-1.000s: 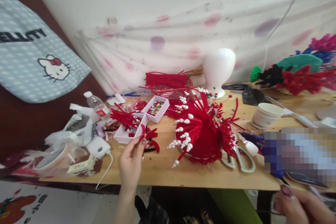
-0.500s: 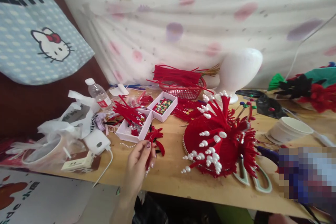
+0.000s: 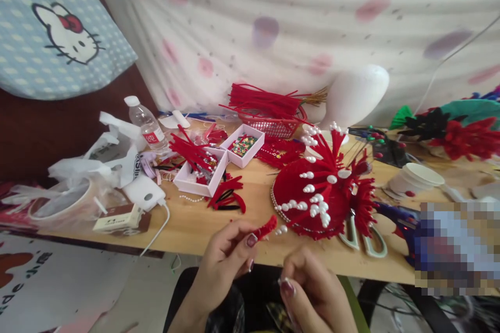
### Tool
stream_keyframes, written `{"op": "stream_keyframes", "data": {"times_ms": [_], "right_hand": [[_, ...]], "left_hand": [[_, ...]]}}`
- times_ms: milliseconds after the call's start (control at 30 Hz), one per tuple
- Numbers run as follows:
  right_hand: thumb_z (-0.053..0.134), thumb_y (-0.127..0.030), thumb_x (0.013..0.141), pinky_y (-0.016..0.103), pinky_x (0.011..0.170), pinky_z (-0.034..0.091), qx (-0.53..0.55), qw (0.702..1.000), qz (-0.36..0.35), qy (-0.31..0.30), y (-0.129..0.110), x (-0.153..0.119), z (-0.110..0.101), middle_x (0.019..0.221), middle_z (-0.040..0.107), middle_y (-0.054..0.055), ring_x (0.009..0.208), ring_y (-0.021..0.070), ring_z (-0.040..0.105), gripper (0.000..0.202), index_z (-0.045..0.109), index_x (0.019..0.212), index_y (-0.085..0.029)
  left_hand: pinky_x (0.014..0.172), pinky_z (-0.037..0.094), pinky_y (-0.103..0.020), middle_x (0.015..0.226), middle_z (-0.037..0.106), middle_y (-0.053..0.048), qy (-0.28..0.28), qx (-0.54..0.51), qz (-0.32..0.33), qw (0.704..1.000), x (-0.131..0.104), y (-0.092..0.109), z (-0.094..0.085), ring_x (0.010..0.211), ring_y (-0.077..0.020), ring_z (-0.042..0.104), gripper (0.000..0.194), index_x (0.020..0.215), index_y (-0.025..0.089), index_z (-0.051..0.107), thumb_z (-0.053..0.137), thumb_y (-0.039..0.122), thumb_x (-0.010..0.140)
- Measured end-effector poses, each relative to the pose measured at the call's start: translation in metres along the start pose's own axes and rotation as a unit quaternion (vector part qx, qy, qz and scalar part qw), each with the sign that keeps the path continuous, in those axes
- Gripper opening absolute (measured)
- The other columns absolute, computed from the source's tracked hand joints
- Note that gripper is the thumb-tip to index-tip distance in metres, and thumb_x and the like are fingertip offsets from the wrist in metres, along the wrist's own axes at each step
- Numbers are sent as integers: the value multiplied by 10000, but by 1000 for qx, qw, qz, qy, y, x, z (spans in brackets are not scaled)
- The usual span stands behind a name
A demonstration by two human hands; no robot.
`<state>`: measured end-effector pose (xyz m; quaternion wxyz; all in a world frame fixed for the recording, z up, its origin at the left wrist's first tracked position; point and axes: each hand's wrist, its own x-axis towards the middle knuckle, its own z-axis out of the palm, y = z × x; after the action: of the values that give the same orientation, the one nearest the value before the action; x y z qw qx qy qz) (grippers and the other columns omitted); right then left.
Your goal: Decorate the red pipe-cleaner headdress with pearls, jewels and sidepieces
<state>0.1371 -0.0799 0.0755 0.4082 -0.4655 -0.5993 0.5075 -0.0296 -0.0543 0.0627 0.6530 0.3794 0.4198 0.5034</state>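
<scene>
Red chenille piece (image 3: 267, 228): short, fuzzy, curved, pinched in left hand (image 3: 230, 252), slanting up rightward; white pearls (image 3: 284, 229) by right end.

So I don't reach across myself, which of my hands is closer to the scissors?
Right. Your right hand is slightly left of the scissors and closer to your body; your left hand, pinching a red fuzzy piece, is farther left.
</scene>
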Motion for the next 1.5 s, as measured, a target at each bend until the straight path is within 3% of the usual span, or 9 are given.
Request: {"op": "stream_keyframes", "data": {"times_ms": [67,133,467,600,767,900,1033,1300,1500], "right_hand": [[558,-635,880,184,414,243,105,991,79,7,-13,-1,6,576,424,-73,430,59,312,420,536,865,-216],[502,-689,885,179,421,253,160,982,101,9,-20,-2,8,568,413,-75,441,56,306,488,519,835,-204],[642,-551,850,180,392,186,284,956,71,13,7,-2,-9,442,301,-84,400,36,220,542,375,540,-195],[675,-520,806,182,365,168,332,937,100,35,6,0,-10,421,268,-96,360,33,202,535,349,518,-209],[738,-492,726,179,363,188,398,901,158,67,1,3,-9,446,287,-98,354,31,203,501,363,536,-219],[714,-468,780,169,365,157,417,891,180,16,7,6,-17,446,282,-101,351,19,178,473,400,545,-203],[658,-490,846,171,341,139,441,878,170,-80,15,11,-24,423,282,-102,321,20,182,449,463,571,-192],[743,-423,805,144,383,247,461,869,142,-115,22,20,-32,582,416,-73,427,39,303,260,597,820,-208],[753,-497,767,231,670,464,477,873,87,-54,25,23,-49,938,550,52,787,133,500,411,693,1047,-203]], "left_hand": [[453,266,-189,535,460,40,-14,28,11,999,-9,1,4,464,-66,365,396,839,172,683,680,568,816],[454,274,-194,522,445,43,-31,54,26,998,-16,3,10,461,-70,361,393,790,171,679,666,562,829],[470,321,-199,585,575,4,-104,62,-27,992,-22,8,30,478,-85,434,267,822,184,725,701,449,821],[606,424,-246,711,691,-40,-110,148,36,982,-16,7,35,639,-153,583,142,777,208,758,724,341,812],[648,426,-265,672,682,-26,-148,255,111,949,-9,12,37,638,-160,584,180,705,228,746,664,235,865],[633,410,-257,665,637,-20,-155,245,63,955,-6,10,35,634,-150,544,179,698,203,706,687,298,848],[553,373,-228,654,570,-4,-171,126,-21,977,-2,1,32,567,-112,470,274,746,168,670,671,422,849],[531,361,-185,609,547,24,-172,101,-32,979,3,-3,27,545,-74,475,355,719,148,641,714,481,818],[508,383,-180,617,581,14,-149,82,-56,984,6,-5,19,514,-67,493,367,708,145,661,761,493,769]]}}
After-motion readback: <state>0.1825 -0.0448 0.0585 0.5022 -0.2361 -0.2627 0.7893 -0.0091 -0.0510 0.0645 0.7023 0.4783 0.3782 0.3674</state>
